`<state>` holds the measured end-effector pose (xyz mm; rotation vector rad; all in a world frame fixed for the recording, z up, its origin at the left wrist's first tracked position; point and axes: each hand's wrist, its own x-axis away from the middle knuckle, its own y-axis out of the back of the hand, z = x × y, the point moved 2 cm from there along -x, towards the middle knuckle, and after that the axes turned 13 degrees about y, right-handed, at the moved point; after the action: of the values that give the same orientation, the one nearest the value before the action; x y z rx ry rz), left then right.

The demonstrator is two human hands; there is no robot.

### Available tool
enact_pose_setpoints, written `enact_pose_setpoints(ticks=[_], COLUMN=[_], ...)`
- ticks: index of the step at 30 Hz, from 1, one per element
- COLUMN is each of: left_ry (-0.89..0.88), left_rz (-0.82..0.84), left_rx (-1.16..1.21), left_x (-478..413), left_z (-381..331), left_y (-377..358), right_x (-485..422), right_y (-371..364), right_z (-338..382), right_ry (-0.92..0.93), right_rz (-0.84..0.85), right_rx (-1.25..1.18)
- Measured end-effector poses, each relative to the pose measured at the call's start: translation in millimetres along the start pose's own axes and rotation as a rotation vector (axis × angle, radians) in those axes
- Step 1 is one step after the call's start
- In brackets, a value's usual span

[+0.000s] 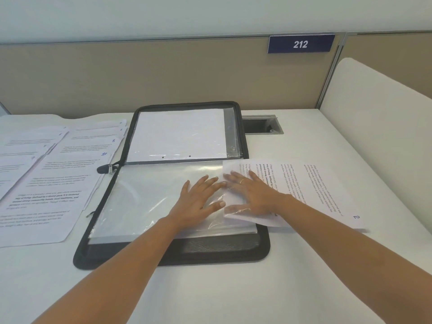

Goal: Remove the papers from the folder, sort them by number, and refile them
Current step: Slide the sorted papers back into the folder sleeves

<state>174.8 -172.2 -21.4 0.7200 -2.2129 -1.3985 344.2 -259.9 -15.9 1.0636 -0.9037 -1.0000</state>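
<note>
Both forearms are bare along all their visible length. The right grip (252,195), a bare hand, wears a thin, shiny metal ring (242,181) on one finger. The left grip (198,202), also bare, has short-cut fingernails.
</note>
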Motion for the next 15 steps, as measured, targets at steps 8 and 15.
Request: enact_pose_setpoints(ticks=[8, 15], left_ry=[-0.016, -0.023], left_rz=[0.02, 0.041], left_rx=[0.007, -0.098], left_x=[0, 2], left_z=[0, -3], left_y=[0, -1], right_x=[-4, 5], right_y=[-8, 6], right_z=[9, 2], right_ry=[0.103, 0.037], right_rz=[0.015, 0.064], right_rx=[0.07, 0.013])
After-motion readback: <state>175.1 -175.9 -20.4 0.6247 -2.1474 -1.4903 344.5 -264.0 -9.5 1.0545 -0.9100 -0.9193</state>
